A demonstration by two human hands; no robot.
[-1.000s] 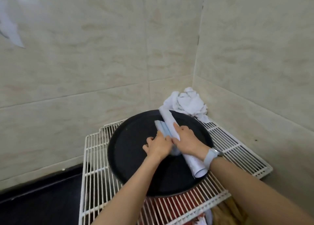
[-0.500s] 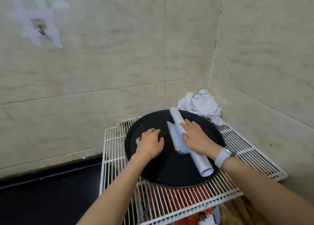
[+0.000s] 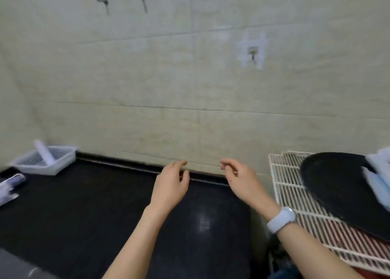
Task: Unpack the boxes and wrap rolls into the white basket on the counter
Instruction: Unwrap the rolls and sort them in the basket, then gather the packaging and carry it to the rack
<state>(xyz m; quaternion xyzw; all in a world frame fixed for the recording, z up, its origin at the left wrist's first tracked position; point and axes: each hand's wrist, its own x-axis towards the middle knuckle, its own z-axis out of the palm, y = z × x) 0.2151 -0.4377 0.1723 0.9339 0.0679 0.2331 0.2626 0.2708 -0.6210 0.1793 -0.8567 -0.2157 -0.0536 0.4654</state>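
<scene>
The white basket [image 3: 61, 162] sits at the far left of the black counter [image 3: 95, 211], against the tiled wall, with one white wrap roll [image 3: 44, 152] leaning in it. My left hand [image 3: 171, 186] and my right hand [image 3: 240, 179] hover empty over the counter's middle, fingers apart and loosely curled. At the right edge, blurred pale-blue and white rolls [image 3: 377, 177] lie on a round black tray [image 3: 337, 192]. A whitish box or pack [image 3: 10, 186] lies at the left edge; blur hides its details.
The black tray rests on a white wire rack [image 3: 295, 205] at the right, raised above the counter, with something red beneath it. The tiled wall behind carries metal hooks [image 3: 253, 55]. A white watch is on my right wrist.
Both hands have let go of the rolls on the black tray and moved left over the counter. The view has swung left, bringing the white basket into sight.
</scene>
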